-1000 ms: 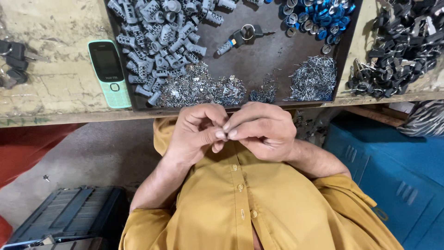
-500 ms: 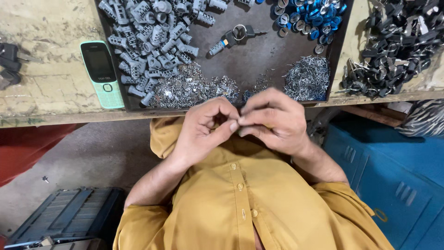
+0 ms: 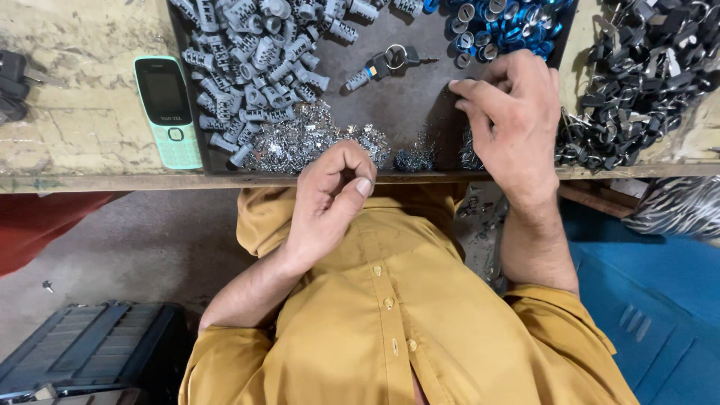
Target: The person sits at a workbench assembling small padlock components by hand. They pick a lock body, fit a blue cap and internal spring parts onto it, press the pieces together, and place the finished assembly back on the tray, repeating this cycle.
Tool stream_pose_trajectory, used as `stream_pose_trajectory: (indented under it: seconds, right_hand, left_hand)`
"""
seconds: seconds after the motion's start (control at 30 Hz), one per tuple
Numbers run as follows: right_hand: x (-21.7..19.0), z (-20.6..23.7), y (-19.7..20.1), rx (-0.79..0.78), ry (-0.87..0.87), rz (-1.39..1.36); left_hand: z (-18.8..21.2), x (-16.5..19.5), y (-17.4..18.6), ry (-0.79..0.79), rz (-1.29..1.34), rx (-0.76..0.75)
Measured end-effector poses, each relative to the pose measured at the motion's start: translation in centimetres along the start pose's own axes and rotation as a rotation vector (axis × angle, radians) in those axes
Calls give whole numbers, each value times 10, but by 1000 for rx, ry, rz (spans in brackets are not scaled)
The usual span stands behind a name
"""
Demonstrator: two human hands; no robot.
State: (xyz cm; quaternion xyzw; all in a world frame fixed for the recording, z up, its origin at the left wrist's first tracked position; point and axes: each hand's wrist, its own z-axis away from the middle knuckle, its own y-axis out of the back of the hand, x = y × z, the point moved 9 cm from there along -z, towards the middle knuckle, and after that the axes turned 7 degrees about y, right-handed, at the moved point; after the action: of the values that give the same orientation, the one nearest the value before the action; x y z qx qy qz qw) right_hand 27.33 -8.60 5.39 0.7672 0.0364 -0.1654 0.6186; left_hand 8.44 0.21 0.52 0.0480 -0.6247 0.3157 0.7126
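Observation:
My left hand [image 3: 326, 199] hovers at the bench's front edge, fingers curled around a small metal part that is mostly hidden. My right hand [image 3: 514, 124] reaches onto the dark tray [image 3: 409, 105], fingers spread over a pile of tiny shiny metal pieces [image 3: 472, 154]. A second heap of shiny bits [image 3: 300, 142] lies just beyond my left hand. Grey lock cylinders [image 3: 255, 52] are piled at the tray's far left. A cylinder with a key [image 3: 382, 66] lies in the tray's middle. Blue rings [image 3: 502, 22] sit at the back.
A green push-button phone [image 3: 166, 111] lies on the worn bench left of the tray. Black metal parts [image 3: 637, 75] are heaped at the right. A dark crate [image 3: 82, 352] stands on the floor at left, and a blue box [image 3: 652, 292] at right.
My hands, joined in front of my chest before, have parted. The right hand moved forward onto the tray's right pile; the left stays near the bench edge, still curled.

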Motion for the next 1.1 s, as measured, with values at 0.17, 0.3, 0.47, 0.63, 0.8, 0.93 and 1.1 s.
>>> stream_pose_trajectory:
  seconds: [0.17,0.3,0.47,0.63,0.8,0.93,1.1]
  right_hand:
    - [10,2,-11,3,-21,-43]
    - [13,-6,-17,0,20,-27]
    - [11,-16,-1,85,-31,2]
    - [-26,3,16,169,-70,-448]
    - [-64,27,-3,191,-82,-729]
    - [-67,32,-1,227,-55,-661]
    - [-70,26,6,233,1,-615]
  left_hand:
    - [0,-1,0,-32,-16,-21]
    - [-1,-3,-1,-33,-35,-26]
    - [-1,-4,-1,17,-84,-9]
    - [-3,2,-10,-26,-72,10]
    - [-10,-25,-28,240,255,-68]
    - [-10,-16,-32,126,273,-65]
    - [-7,-11,-31,104,248,-34]
